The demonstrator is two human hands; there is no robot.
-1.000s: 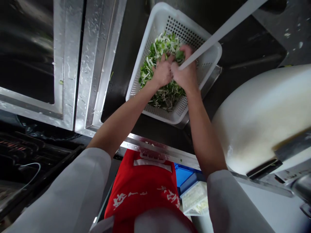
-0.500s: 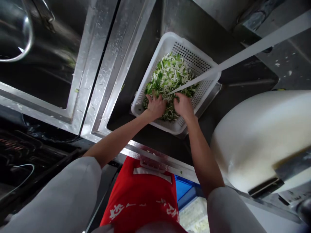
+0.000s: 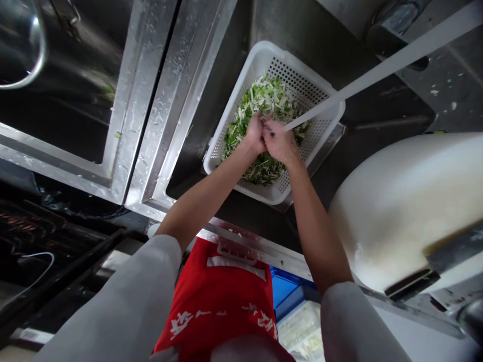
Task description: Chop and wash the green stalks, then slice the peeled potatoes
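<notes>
A white perforated basket (image 3: 222, 125) sits tilted in a metal sink. Chopped green and white vegetables (image 3: 270, 95) are heaped inside it. My left hand (image 3: 255, 132) and my right hand (image 3: 278, 140) are together over the middle of the heap, touching or almost touching. The fingers of both curl inward and blur, so what lies between them cannot be made out. From the upper right a long pale stream or hose (image 3: 362, 83) slants down and ends at my right hand.
To the right stands a big rounded white container (image 3: 411, 201). A metal rim (image 3: 151, 130) borders the sink on the left, beside another basin. Below the front edge are a blue bin (image 3: 283, 289) and a clear container (image 3: 304, 332).
Both hands have moved up and closer together over the heap; the left also shifted right. Before, they were apart, lower in the basket. The view has shifted slightly.
</notes>
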